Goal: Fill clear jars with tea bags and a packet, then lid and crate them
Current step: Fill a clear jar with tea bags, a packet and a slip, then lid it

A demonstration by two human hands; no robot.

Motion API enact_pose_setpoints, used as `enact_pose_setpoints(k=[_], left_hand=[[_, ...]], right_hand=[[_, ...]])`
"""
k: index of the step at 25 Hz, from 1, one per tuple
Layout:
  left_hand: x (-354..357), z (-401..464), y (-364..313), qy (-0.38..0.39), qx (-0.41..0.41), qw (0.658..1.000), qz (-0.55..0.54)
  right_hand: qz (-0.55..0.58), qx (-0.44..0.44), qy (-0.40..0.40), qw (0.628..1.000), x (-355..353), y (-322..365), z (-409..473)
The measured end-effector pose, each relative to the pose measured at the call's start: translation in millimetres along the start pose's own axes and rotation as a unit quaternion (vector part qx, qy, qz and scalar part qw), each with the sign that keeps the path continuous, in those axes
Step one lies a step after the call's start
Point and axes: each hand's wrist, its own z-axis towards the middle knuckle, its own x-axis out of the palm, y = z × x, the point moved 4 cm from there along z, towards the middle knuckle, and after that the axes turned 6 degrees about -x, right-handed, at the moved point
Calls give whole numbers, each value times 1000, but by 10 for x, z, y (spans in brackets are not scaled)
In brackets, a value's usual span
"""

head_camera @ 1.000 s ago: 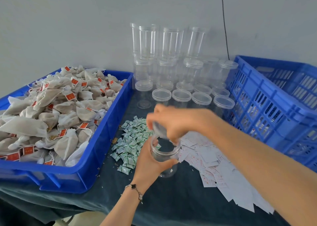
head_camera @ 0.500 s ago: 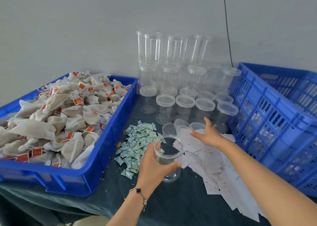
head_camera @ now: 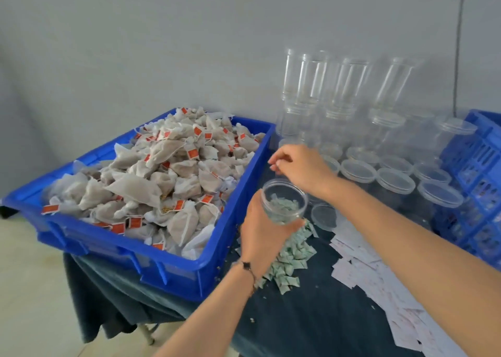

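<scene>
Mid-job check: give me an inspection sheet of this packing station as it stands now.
Surface: table under a dark cloth, crumbs scattered on it.
Job's things: open clear jar with no tea bags inside; blue tray heaped with tea bags; green packets piled beside it; lidded jars in rows, stacked jars behind; blue crate at right.
Clutter: loose lid; white paper slips spread out.
Hands: left hand holds the jar; right hand above it, fingers curled, hold unclear.
Cables: one dark cable down the wall.
Surroundings: plain grey wall, pale floor.
</scene>
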Motion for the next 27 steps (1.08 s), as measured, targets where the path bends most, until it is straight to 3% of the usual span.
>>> enact_pose_setpoints(k=[4, 9, 15, 18, 24, 25, 27], left_hand=[[-69, 41, 100, 3, -29, 999, -44], [-126, 161, 130, -12, -65, 990, -124], [-155, 197, 150, -20, -41, 997, -54], [-132, 208, 181, 6, -42, 998, -39], [-54, 198, 182, -43, -71, 993, -84], [-42, 196, 186, -52, -72, 992, -90], [-14, 188, 184, -63, -76, 990, -100]], right_hand=[[-71, -50, 92, 992, 690, 360, 342], [-144, 31, 72, 986, 1085, 257, 722], [-163, -122, 189, 961, 1255, 300, 1035], [-181, -131, 149, 963, 1163, 265, 1045], [-25, -125, 21, 992, 300, 159, 800], [-37, -115, 51, 991, 191, 114, 726], [-97, -85, 194, 973, 110, 9, 523]])
